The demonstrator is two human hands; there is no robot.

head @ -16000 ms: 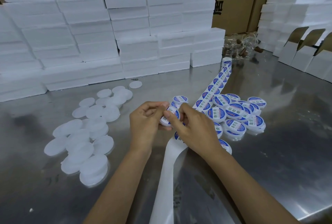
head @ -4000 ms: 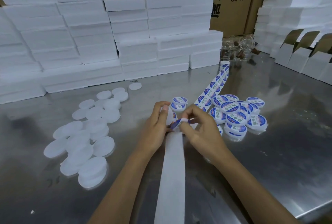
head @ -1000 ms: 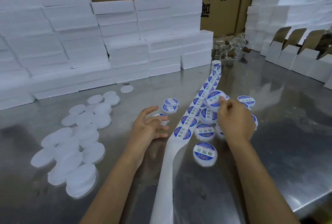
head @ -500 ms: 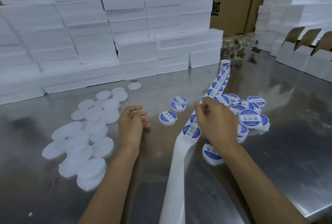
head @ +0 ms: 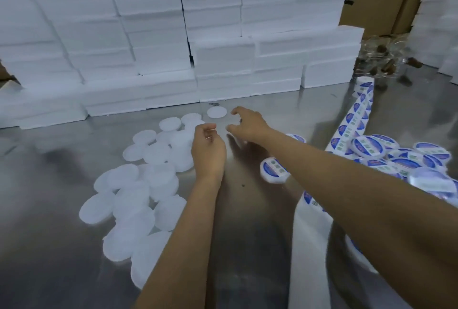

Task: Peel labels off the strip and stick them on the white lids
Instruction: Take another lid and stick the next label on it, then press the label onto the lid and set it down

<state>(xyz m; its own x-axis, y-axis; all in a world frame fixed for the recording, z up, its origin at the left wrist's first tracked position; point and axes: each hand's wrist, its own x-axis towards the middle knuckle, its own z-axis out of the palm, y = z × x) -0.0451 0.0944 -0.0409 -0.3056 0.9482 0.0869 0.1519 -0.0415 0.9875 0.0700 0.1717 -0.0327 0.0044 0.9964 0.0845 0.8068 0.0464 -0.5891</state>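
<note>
Lying just beyond both hands, blank white lids.

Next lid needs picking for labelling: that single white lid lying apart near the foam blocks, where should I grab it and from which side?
Pinch the lone white lid across its rim, from the right, where the right hand is open beside it. It lies flat on the steel table, apart from the others, so its rim looks free.

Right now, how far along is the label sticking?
Done: a pile of labelled lids on the right. In hand: nothing; the right hand reaches toward a lone blank lid, and the left hand hovers over the blank lids. Left: those lids, with labels remaining on the strip.
</note>
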